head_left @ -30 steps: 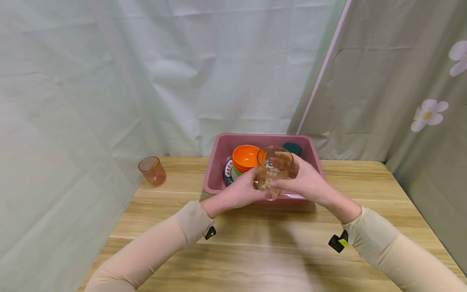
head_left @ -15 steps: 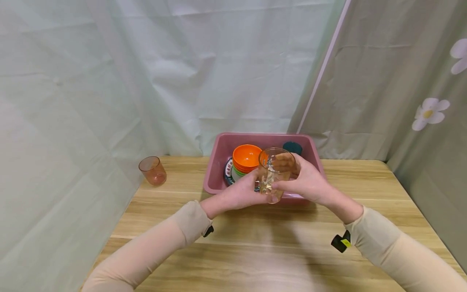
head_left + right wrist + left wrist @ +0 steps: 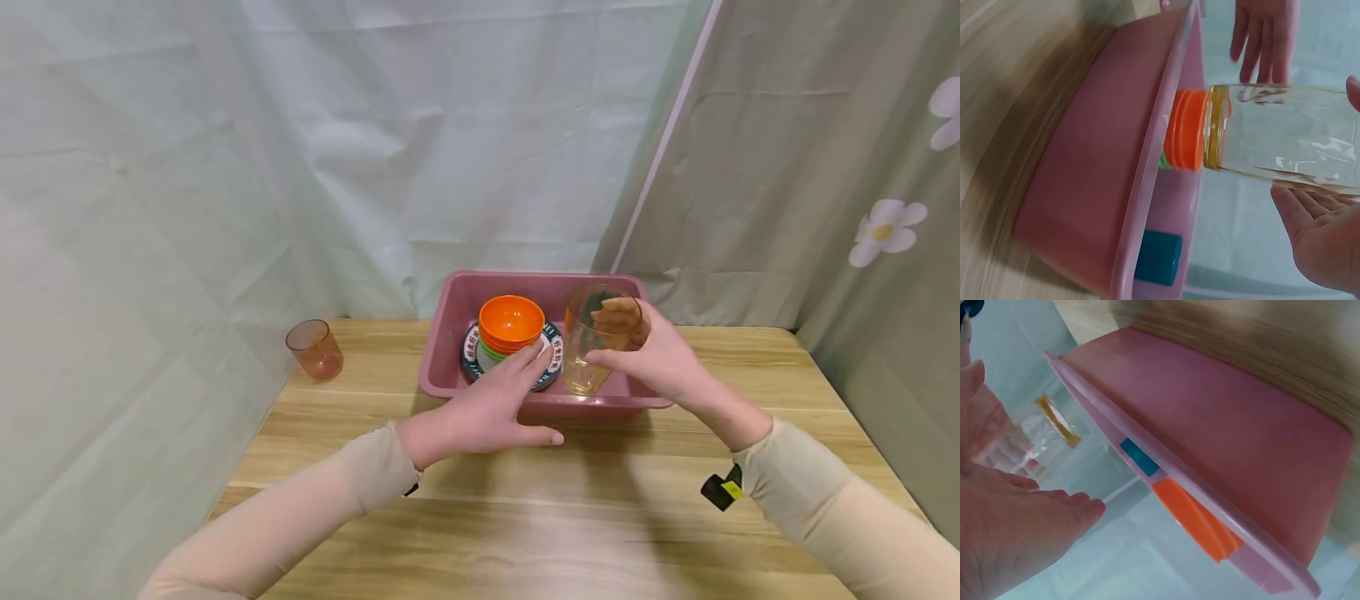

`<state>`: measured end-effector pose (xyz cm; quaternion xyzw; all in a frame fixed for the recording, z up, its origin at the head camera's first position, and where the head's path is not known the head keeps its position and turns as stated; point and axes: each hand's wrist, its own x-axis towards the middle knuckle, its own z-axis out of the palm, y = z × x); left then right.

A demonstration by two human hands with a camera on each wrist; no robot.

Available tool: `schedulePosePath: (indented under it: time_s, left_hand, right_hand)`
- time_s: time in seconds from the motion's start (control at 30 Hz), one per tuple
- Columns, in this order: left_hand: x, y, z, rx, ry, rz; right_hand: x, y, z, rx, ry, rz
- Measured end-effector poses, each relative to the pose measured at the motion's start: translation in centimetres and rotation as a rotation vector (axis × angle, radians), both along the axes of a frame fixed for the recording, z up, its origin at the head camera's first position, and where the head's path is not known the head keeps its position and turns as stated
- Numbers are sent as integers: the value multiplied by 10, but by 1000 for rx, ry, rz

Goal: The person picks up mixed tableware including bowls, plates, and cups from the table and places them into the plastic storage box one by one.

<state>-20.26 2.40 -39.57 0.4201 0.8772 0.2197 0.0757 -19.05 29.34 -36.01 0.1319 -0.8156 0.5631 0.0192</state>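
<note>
My right hand (image 3: pixel 660 350) grips a clear amber drinking glass (image 3: pixel 585 362), thumb on the near side and fingers round the far side. The glass is held upright above the right part of a pink basin (image 3: pixel 433 367); in the right wrist view its thick amber base (image 3: pixel 1215 128) is above the basin's rim. My left hand (image 3: pixel 487 408) is off the glass, fingers extended and thumb spread, over the basin's front edge. Inside the basin, stacked orange bowls (image 3: pixel 512 318) sit with a green one on a dark-rimmed plate (image 3: pixel 555 354).
A pinkish tinted glass (image 3: pixel 315 350) stands on the wooden table (image 3: pixel 525 517) at the left. A teal cup (image 3: pixel 1159 257) is at the basin's right end, mostly behind the amber glass in the head view. Pale curtains (image 3: pixel 465 142) hang behind and beside the table.
Both hands held the amber glass earlier. My left hand has let go and drawn back to the left, while my right hand has carried the glass rightward over the basin.
</note>
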Motion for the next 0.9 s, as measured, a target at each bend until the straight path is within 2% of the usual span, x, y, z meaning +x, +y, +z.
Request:
schedulePosePath:
  time_s: [0.1,0.2,0.37,0.6,0.73,0.9]
  left_hand:
    - [6,0,-1,-67,104,-49]
    - [12,2,-2,-116,176,-95]
    - [22,7,-7,-178,244,-163]
    - [32,13,-13,-207,227,-208]
    - [34,16,-17,-218,237,-217]
    - [35,20,-22,-232,226,-229]
  right_hand:
    - [-3,8,-2,7,0,-52]
    - [-7,15,-4,3,-4,-98]
    - [-14,29,-11,34,-27,-144]
    - [-24,45,-28,142,-54,-177]
    - [-29,52,-39,144,-94,-186]
    - [-36,59,-50,125,-86,-183]
